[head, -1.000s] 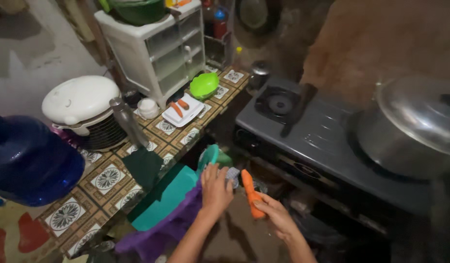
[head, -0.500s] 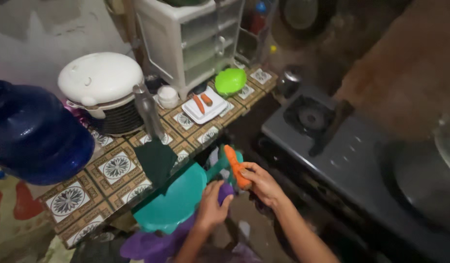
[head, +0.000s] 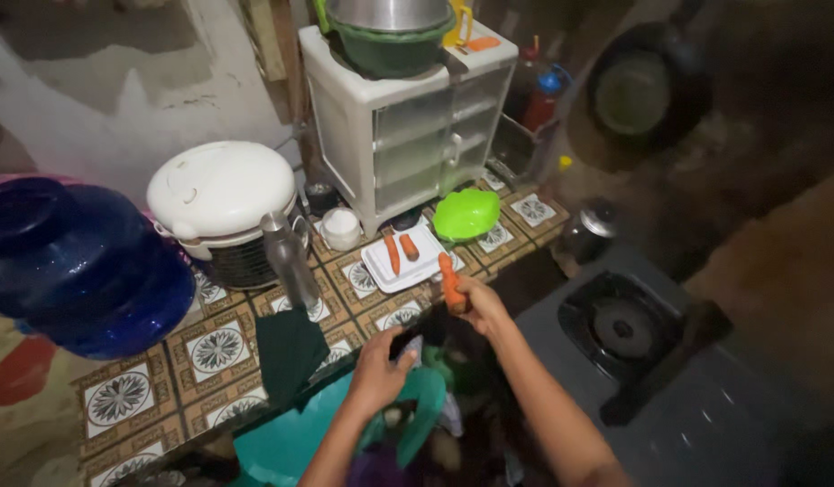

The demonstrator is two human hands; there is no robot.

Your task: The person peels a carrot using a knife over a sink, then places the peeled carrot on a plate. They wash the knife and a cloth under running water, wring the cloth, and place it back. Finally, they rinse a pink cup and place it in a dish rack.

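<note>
Right hand: the right hand [head: 478, 302] is closed around the lower end of a carrot [head: 449, 280], which is held upright just past the near edge of the white cutting board [head: 400, 259].
Left hand: the left hand [head: 378, 372] is curled over a small dark object [head: 404, 344] above the teal basin [head: 295, 436]; what the object is cannot be made out, and whether the fingers are clamped on it cannot be told.
Hands to each other: they are held apart, the right one further forward.
Cutting board: two carrot pieces [head: 400, 250] are seen lying on it, on the tiled counter [head: 209, 347].
Beside the board: a green bowl [head: 466, 214] is set to its right, a small white cup [head: 341, 227] to its left.
Counter, left: a white rice cooker [head: 221, 191] and a blue water jug [head: 69, 261], the jug cut off by the frame.
Basin contents: lost in shadow and blur.
Stove: a dark burner [head: 622, 326] is shown at right, its surroundings barely legible.
</note>
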